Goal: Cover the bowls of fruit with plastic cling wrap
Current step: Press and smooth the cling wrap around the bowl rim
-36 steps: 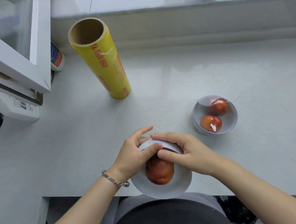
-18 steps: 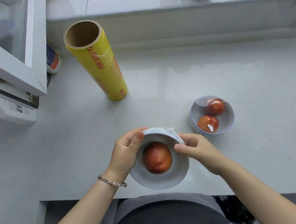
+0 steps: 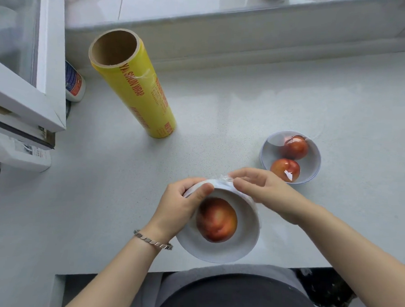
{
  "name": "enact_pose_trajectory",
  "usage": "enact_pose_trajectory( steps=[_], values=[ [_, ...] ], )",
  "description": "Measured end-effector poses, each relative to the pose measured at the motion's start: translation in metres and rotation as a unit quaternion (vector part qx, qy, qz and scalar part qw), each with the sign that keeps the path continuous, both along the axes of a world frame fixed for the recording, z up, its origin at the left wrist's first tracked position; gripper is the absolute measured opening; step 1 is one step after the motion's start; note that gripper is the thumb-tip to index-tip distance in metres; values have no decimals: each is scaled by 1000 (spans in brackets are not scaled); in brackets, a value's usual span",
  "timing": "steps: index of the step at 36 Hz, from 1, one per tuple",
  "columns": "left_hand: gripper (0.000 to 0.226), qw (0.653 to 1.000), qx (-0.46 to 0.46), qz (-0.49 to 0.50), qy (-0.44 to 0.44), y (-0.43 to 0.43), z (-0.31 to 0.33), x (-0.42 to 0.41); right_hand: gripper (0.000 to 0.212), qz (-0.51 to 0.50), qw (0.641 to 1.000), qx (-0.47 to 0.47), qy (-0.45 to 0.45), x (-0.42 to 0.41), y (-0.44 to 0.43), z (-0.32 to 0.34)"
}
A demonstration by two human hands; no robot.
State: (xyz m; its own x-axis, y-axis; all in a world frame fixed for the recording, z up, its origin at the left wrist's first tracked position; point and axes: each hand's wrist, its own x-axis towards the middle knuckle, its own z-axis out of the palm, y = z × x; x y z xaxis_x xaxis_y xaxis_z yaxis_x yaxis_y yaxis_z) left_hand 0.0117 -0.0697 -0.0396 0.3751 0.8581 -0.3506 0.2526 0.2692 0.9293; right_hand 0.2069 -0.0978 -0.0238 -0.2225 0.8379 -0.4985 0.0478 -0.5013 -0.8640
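A white bowl point(image 3: 229, 251) with one red fruit point(image 3: 216, 219) sits at the counter's near edge, tilted toward me, with clear film stretched over it. My left hand point(image 3: 180, 206) grips the bowl's far left rim, thumb over the top. My right hand point(image 3: 263, 191) pinches a bunched bit of cling wrap point(image 3: 223, 178) at the far rim. A second bowl point(image 3: 313, 168) holding two red fruits point(image 3: 285, 169) stands to the right, with film over it. The yellow cling wrap roll point(image 3: 134, 86) stands upright at the back left.
A white window frame point(image 3: 42, 93) juts over the counter at the left, with a small white bottle point(image 3: 73, 83) behind it. A raised sill point(image 3: 227, 28) runs along the back. The pale counter point(image 3: 100, 195) ends right at my body.
My right hand has moved from the bowl's right side up to its far rim, gathering wrap there. The left hand's thumb has shifted further along the rim. The bowl stays in place.
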Motion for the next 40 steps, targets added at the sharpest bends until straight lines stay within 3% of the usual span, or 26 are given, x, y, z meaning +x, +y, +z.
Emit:
enact_pose_trajectory(
  steps=[5,10,14,20,23,27,30,32,35,40],
  values=[
    [38,1000,6,4,8,-5,0,1,17,43,999,-4,-29,-1,13,1],
    [39,1000,6,12,1,-7,-3,-5,20,-10,1000,12,-25,-1,20,2],
    [53,1000,5,16,7,-8,-4,-10,20,-26,998,-63,0,-4,18,-5],
    [58,1000,3,-2,20,-9,-2,-12,17,58,985,-164,16,10,20,-3],
    [61,1000,-8,-11,26,-9,-4,-14,16,38,983,-159,86,15,20,-2],
    [41,999,-34,-31,22,-10,-3,-13,12,-33,970,-137,197,10,15,-7],
    [45,998,-48,-42,12,-11,-4,-11,29,-64,942,-126,304,-1,8,-13],
    [59,998,-49,-50,4,-12,-5,-10,38,-98,920,-135,356,-7,3,-16],
    [72,997,-52,-58,-2,-12,-4,-9,41,-145,919,-144,338,-13,-1,-17],
    [72,998,-32,-55,3,-12,-1,-9,14,-217,936,-165,223,-25,-5,-11]
  ],
)
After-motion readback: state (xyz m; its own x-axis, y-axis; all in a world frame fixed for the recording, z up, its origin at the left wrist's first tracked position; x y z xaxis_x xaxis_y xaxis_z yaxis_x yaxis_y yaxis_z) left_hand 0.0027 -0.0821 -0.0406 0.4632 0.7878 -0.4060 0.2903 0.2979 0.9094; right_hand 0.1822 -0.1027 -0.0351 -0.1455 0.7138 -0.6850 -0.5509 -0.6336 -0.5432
